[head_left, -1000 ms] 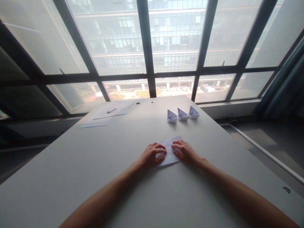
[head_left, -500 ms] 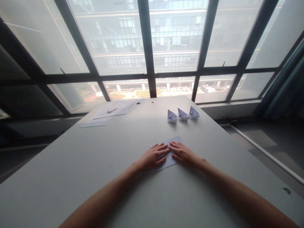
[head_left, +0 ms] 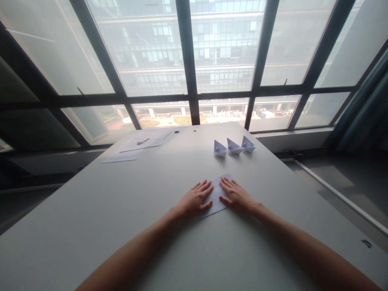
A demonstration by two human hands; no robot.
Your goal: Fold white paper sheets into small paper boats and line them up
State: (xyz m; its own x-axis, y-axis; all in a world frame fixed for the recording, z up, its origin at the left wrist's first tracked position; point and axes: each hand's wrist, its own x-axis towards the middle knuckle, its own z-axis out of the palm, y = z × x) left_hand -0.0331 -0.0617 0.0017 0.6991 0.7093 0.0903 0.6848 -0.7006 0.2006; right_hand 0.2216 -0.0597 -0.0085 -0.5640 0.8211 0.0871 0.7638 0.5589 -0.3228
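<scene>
A folded sheet of white paper (head_left: 216, 199) lies flat on the white table (head_left: 100, 214), turned at a slant. My left hand (head_left: 198, 199) rests palm down on its left part, fingers stretched out and slightly apart. On the right part of the sheet lies my right hand (head_left: 235, 196), also flat with extended fingers. Between the two hands a strip of the paper shows; both hands hide its sides. Beyond them stand three folded paper boats, the left one (head_left: 220, 149), the middle one (head_left: 234, 146) and the right one (head_left: 248, 144), in a slanting row.
At the table's far left lie several flat paper sheets (head_left: 119, 157), with a small white object (head_left: 143, 141) on top. A small dark object (head_left: 366, 243) sits near the right edge. Tall windows (head_left: 224, 48) rise behind the table, and a curtain (head_left: 357, 101) hangs at right.
My hands have moved apart at the fingertips, the right going slightly away and to the right. More of the paper shows between them. The boats have not moved.
</scene>
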